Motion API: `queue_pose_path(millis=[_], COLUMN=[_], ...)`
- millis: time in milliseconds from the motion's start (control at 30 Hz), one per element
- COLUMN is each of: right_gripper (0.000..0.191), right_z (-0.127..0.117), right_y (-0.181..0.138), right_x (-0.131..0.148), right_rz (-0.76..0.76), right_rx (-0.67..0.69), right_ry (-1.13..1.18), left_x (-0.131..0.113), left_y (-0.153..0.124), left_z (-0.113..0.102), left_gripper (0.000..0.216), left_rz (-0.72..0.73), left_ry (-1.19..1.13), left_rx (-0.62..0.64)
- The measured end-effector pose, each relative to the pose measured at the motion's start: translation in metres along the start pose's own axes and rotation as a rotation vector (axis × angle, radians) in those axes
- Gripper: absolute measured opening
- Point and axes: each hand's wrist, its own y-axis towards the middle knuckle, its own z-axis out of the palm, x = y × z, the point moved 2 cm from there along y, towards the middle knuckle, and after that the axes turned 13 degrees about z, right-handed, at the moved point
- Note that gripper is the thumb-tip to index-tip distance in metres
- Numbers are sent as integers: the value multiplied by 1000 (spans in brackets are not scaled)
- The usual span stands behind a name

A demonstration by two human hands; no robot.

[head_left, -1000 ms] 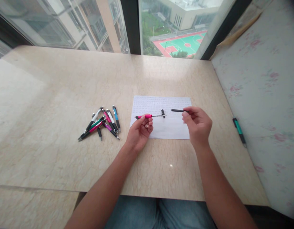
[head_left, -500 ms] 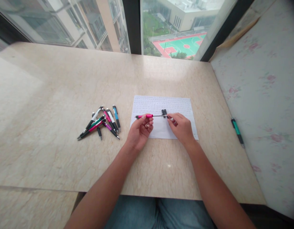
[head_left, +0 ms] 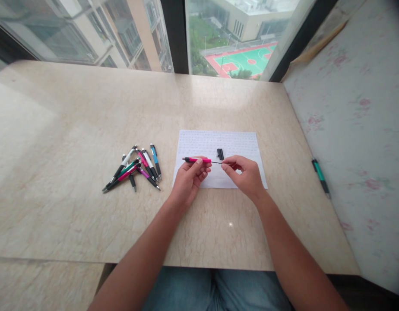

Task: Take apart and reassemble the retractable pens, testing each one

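Note:
My left hand [head_left: 192, 177] is closed around the pink barrel [head_left: 204, 160] of a pen, which lies level with its black clicker end pointing left. From the barrel's open right end a thin dark ink refill [head_left: 216, 162] sticks out. The thumb and fingertips of my right hand [head_left: 243, 172] pinch the refill's outer end; its tip is hidden in them. Both hands are over a white sheet of paper [head_left: 189, 144] covered in rows of faint writing. Small black pen parts [head_left: 220, 154] lie on the sheet just beyond my fingers.
A loose heap of pens [head_left: 134, 168] in several colours lies left of the paper on the marble-patterned tabletop [head_left: 89, 224]. One green and black pen [head_left: 321, 177] rests at the right, against the flowered wall [head_left: 358, 142]. Windows [head_left: 232, 39] border the far edge.
My right hand has come closer to my left, and less of the refill shows between barrel and fingers. The pink barrel stays in my left hand. The view has shifted slightly.

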Motion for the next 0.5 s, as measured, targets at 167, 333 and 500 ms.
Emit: queue_pose_path(millis=[167, 333, 500], right_gripper=[10, 11, 14], right_z=[0, -3, -10], right_y=[1, 1, 6], right_x=[2, 3, -8], right_rz=[-47, -61, 17], right_rx=[-6, -30, -196], right_ry=[-55, -60, -124], left_x=[-2, -2, -2], left_y=[-2, 0, 4], left_z=[4, 3, -3], left_gripper=[27, 25, 21], left_rz=[13, 33, 71], left_ry=[0, -57, -88], left_rx=[51, 9, -65])
